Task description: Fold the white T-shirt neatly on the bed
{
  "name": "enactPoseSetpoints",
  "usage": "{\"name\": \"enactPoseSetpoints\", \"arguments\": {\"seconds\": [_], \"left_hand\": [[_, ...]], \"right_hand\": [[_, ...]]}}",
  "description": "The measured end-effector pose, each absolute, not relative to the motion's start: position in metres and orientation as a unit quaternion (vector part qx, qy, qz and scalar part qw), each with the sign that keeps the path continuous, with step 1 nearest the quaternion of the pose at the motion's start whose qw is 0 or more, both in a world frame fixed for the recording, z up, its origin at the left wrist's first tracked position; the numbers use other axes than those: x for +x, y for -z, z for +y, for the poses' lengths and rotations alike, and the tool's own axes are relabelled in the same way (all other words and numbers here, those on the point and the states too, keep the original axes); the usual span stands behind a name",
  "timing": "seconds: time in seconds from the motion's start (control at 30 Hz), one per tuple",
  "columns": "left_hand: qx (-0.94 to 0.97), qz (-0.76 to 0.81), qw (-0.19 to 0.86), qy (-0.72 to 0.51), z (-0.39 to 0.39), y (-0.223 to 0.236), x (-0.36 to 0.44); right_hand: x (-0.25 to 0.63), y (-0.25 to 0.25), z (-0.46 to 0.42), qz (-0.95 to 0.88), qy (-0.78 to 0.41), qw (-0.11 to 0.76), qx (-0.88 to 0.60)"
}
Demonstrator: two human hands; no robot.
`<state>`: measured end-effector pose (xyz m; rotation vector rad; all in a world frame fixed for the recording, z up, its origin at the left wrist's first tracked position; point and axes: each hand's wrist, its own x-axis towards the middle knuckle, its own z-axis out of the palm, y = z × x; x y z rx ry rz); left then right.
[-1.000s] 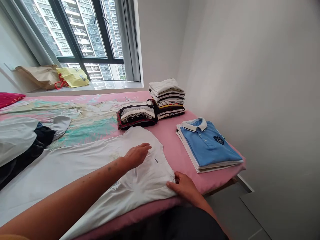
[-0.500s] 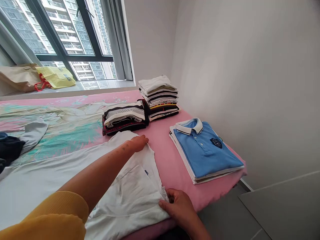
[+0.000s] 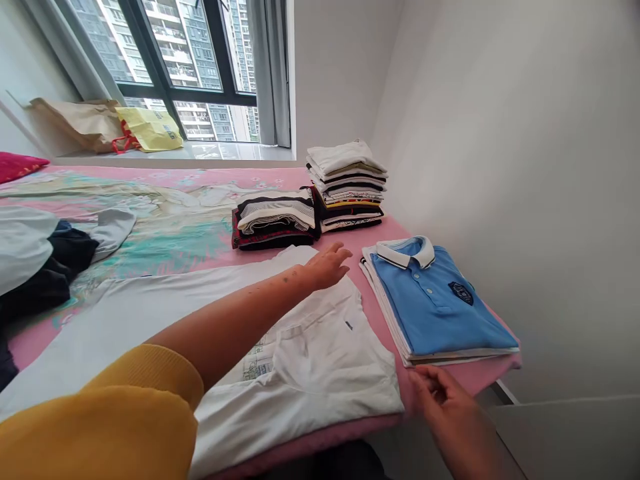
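A white T-shirt (image 3: pixel 330 367) with a small dark neck label lies spread on the bed, part of its printed front showing through a fold. Above its far right side reaches my left hand (image 3: pixel 327 267), open, fingers stretched and holding nothing. My right hand (image 3: pixel 447 410) is off the shirt's right edge, loosely curled with a gap between thumb and fingers, and nothing shows in it. Its fingertips are close to the near corner of a folded stack topped by a blue polo shirt (image 3: pixel 425 300); I cannot tell if they touch.
Behind stand a tall pile of folded clothes (image 3: pixel 347 183) and a lower folded pile (image 3: pixel 275 220). Loose dark and grey clothes (image 3: pixel 65 260) lie at left on the pink bedsheet (image 3: pixel 180 247). A paper bag (image 3: pixel 83 123) and yellow bag (image 3: pixel 150 128) rest on the windowsill.
My right hand has let go of the white T-shirt's edge and moved right. My left hand has lifted off the fabric with fingers spread. The view has shifted left.
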<state>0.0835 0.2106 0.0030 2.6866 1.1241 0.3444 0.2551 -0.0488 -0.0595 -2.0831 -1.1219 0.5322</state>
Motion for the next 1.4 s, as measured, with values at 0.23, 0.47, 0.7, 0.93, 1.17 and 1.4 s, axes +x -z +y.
{"name": "enactPoseSetpoints", "arguments": {"seconds": [0.23, 0.47, 0.7, 0.93, 1.17, 1.4], "left_hand": [[0.971, 0.237, 0.018, -0.009, 0.127, -0.017, -0.043], [0.9, 0.436, -0.01, 0.011, 0.005, -0.002, -0.259], [0.739, 0.663, -0.018, -0.121, -0.074, 0.062, -0.405], [0.691, 0.708, 0.019, -0.145, -0.069, 0.07, -0.41], [0.646, 0.738, 0.004, -0.195, -0.068, 0.066, -0.408], [0.857, 0.462, 0.077, -0.214, -0.07, 0.064, -0.309]], "right_hand": [[0.191, 0.023, -0.03, -0.74, -0.186, 0.379, -0.524], [0.144, 0.102, 0.017, -0.868, -0.079, 0.287, -0.398], [0.143, 0.139, 0.014, -0.885, 0.016, 0.271, -0.378], [0.145, 0.151, 0.016, -0.897, 0.038, 0.246, -0.367], [0.145, 0.158, 0.017, -0.889, 0.022, 0.246, -0.386], [0.146, 0.16, 0.019, -0.889, 0.026, 0.246, -0.385]]}}
